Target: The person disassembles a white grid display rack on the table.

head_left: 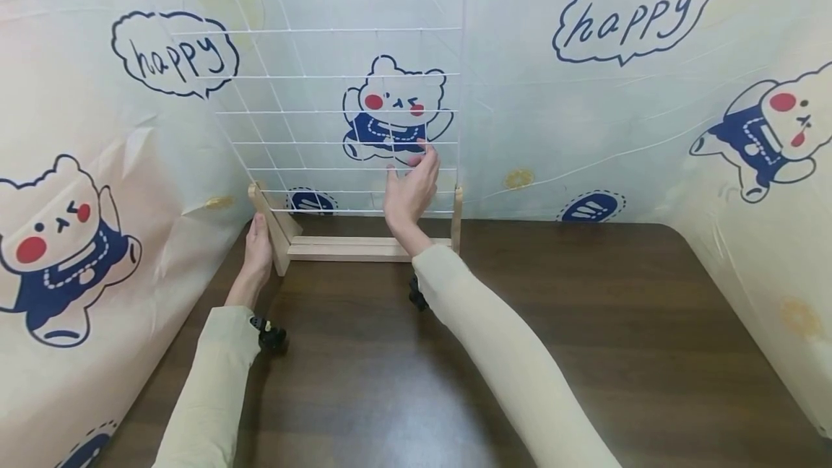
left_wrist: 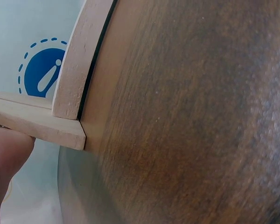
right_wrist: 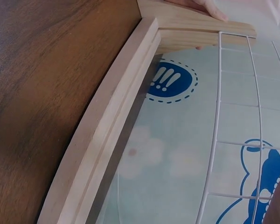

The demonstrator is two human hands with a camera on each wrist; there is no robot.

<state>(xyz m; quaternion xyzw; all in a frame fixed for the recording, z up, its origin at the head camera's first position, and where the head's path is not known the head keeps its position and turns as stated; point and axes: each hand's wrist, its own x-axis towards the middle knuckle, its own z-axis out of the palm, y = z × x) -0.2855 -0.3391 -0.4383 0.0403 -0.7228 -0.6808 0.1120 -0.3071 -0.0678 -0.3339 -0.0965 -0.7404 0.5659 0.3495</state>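
Observation:
A white wire grid panel [head_left: 305, 113] stands upright in a pale wooden stand. The stand has side supports and a grooved crossbar [head_left: 354, 249]. My left hand [head_left: 258, 248] holds the left side support [head_left: 271, 226]; in the right wrist view its fingers [right_wrist: 210, 7] lie along the outer face, and a fingertip shows past the far edge. My right hand [head_left: 412, 190] reaches to the lower right part of the grid, thumb and fingers apart at the wires. In the right wrist view, only a blurred finger [right_wrist: 279, 205] appears at the edge.
A dark brown wooden table [head_left: 585, 323] carries the stand near its back edge. Behind and beside it hangs a pale printed cloth [head_left: 507, 128] with cartoon bears and speech bubbles. The right side support [head_left: 457, 219] stands just right of my right hand.

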